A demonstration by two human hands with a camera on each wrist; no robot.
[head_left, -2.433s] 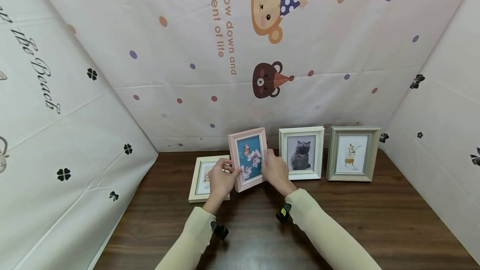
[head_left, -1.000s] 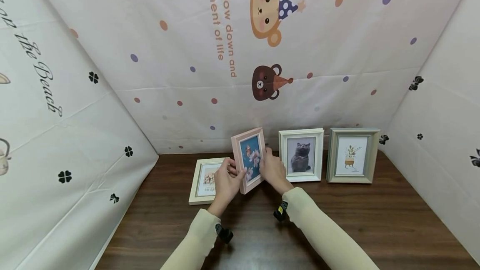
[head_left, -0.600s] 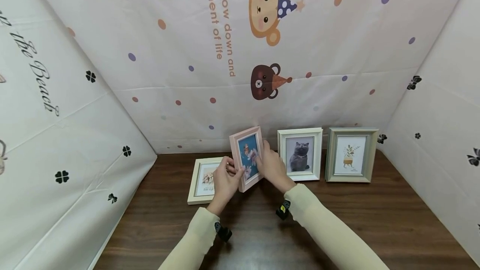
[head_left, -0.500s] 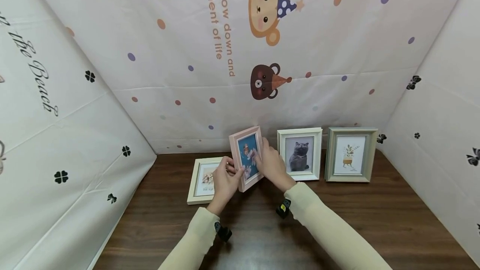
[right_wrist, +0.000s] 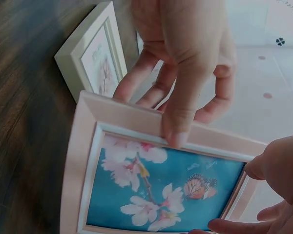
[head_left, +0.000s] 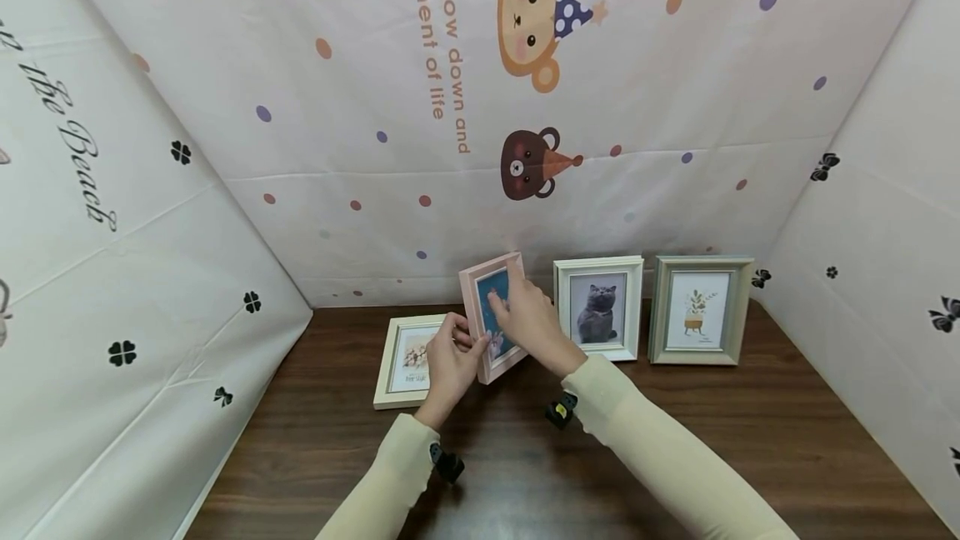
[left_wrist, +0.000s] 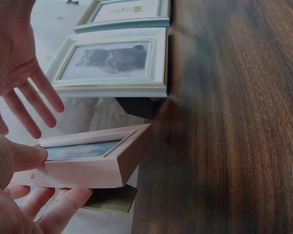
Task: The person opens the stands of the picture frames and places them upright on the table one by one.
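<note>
Pink frame (head_left: pixel 487 315): upright but tilted, near the back edge of the surface (head_left: pixel 780 440), between the cream frame and the white frame. Whether its foot touches down, I cannot tell.
Left hand (head_left: pixel 450 361): gripping the pink frame by its left side, thumb on the front, other fingers behind.
Right hand (head_left: pixel 531 315): fingers extended and spread at the right side; no grip observed, contact uncertain.
Handling, as judged: probably light and stiff; the moulding looks smooth and may slip slightly; the front pane, if glass, is fragile. Best held by both side mouldings, off the print (right_wrist: pixel 156 195) and clear of the support leg (left_wrist: pixel 112 198) behind.
Cream frame (head_left: pixel 412 357): lying face up, towards the left back corner.
White frame (head_left: pixel 597 307) and grey-green frame (head_left: pixel 700 307): standing near the back edge, to the right.
Writing: back wall (head_left: pixel 360 90) reads "slow down and" and "of life"; left wall (head_left: pixel 150 265), "the Beach". Lettering inside the frames is too small to certify.
Brands: none legible.
</note>
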